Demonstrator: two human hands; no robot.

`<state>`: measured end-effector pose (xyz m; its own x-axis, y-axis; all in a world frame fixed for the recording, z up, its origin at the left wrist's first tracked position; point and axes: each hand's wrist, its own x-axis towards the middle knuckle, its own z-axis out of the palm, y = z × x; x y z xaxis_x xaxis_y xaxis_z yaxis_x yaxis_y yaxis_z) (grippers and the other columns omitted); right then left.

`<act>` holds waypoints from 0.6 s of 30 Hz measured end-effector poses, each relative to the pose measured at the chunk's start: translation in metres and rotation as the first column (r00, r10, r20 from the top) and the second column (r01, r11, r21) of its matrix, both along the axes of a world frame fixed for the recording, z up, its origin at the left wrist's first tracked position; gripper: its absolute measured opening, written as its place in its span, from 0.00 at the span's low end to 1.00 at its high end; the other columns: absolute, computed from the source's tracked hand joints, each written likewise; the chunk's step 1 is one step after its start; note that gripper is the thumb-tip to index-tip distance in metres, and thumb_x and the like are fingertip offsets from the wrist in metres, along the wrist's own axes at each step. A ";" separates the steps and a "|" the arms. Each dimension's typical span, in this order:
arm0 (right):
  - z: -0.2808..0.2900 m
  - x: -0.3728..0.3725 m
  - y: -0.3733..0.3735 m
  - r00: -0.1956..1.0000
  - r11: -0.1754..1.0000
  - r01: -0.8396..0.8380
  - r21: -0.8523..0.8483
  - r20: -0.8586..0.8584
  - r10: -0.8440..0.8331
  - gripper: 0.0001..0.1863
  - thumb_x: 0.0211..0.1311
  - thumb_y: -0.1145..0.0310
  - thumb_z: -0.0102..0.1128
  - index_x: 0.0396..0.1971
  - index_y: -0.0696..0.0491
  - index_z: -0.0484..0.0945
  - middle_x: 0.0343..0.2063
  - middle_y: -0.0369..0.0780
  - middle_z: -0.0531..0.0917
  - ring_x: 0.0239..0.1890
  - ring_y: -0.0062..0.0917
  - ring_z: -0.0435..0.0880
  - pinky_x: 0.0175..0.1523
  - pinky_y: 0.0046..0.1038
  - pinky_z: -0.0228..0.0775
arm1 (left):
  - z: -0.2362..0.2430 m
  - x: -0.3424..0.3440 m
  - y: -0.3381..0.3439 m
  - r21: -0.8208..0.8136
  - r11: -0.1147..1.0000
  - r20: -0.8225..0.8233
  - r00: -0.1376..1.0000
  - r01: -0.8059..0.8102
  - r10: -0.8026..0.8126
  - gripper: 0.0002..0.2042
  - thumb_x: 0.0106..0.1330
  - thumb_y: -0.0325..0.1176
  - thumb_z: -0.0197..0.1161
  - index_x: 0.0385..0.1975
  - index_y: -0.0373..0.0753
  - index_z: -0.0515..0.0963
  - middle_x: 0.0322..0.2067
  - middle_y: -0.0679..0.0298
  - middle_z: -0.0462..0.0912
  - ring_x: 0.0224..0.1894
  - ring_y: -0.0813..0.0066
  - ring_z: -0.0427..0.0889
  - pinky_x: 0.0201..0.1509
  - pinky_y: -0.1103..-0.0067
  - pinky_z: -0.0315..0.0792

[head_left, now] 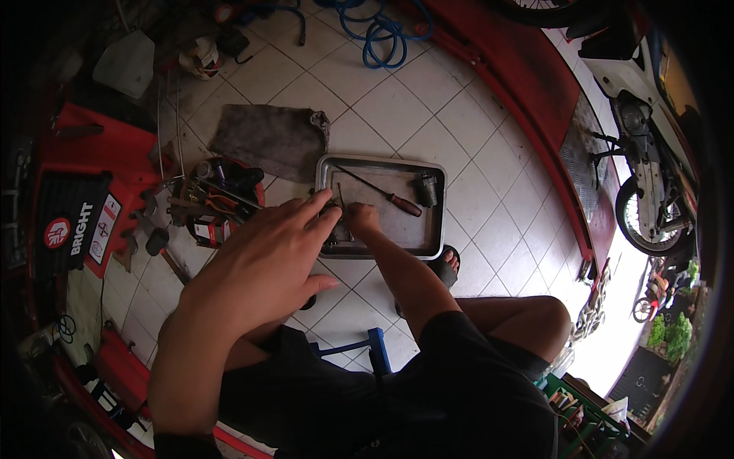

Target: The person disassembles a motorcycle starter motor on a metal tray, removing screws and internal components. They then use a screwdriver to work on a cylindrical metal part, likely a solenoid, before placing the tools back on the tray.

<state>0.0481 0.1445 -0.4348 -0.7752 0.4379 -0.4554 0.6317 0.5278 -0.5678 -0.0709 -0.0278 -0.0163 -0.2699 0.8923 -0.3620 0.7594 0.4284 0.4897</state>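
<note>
My left hand [264,256] is raised in the near left of the head view, fingers stretched out and thumb apart, with nothing seen in it. It hides part of the left end of a shallow metal tray [443,229]. Over that end, the fingers of my right hand [365,220] are closed beside some small dark metal parts [335,243]; what they grip is hidden. A thin metal shaft [339,191] shows just above them. Inside the tray lie a screwdriver [405,204] with a dark red handle and a dark cylindrical metal part [427,190].
A grey cloth [267,141] lies on the tiled floor behind the tray. Left of it, a container of tools [218,203] stands near a hammer [160,243]. Blue hose [382,38] coils at the back. A red motorcycle lift [527,92] runs along the right; my foot [449,264] is beside the tray.
</note>
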 end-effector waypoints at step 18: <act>-0.009 -0.042 0.018 0.986 0.964 0.167 0.205 -0.027 -0.165 0.17 0.57 0.60 0.59 0.40 0.56 0.81 0.36 0.55 0.85 0.42 0.54 0.85 0.49 0.50 0.77 | 0.005 0.000 0.009 -0.034 0.999 0.047 0.999 -0.005 0.006 0.37 0.61 0.44 0.71 0.67 0.33 0.66 0.71 0.55 0.62 0.69 0.54 0.67 0.71 0.65 0.65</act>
<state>0.0065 0.1626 -0.4437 -0.6876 0.6442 -0.3350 0.7154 0.5221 -0.4644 -0.0713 -0.0185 -0.0118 -0.2565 0.8778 -0.4046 0.7333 0.4494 0.5101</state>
